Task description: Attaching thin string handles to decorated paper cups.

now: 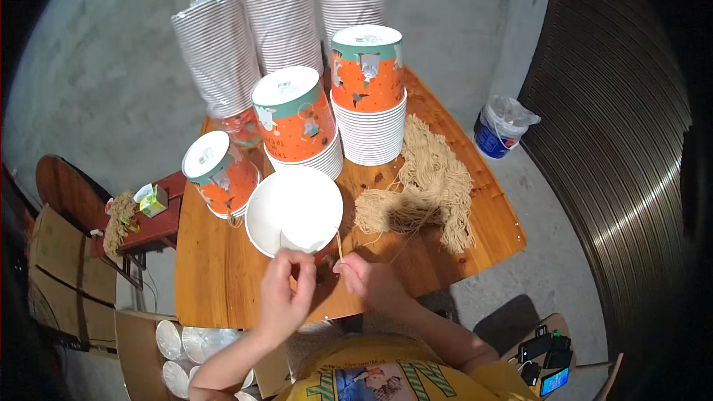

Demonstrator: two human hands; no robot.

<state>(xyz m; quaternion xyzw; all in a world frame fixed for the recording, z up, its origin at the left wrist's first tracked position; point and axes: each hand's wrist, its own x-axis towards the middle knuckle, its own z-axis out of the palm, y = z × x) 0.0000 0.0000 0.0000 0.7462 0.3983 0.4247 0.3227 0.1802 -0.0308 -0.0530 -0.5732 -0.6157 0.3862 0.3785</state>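
A white paper bucket (301, 200) sits mouth up on the wooden table in front of me, its pale inside showing. My left hand (288, 286) is at its near rim with thumb and fingers closed; whatever they pinch is hidden. Just right of the bucket, my right hand (364, 278) pinches a tan string (339, 243), which runs up to the bucket's right side. To the right lies a loose heap of tan strings (438, 186), partly in shadow.
Upside-down orange buckets (293, 122) stand in stacks behind the bucket. Plastic-wrapped stacks (278, 15) rise at the back. The wooden table (483, 230) ends close to my body. A carton (137, 349) of white round pieces sits below left; a blue-white pail (499, 130) stands right.
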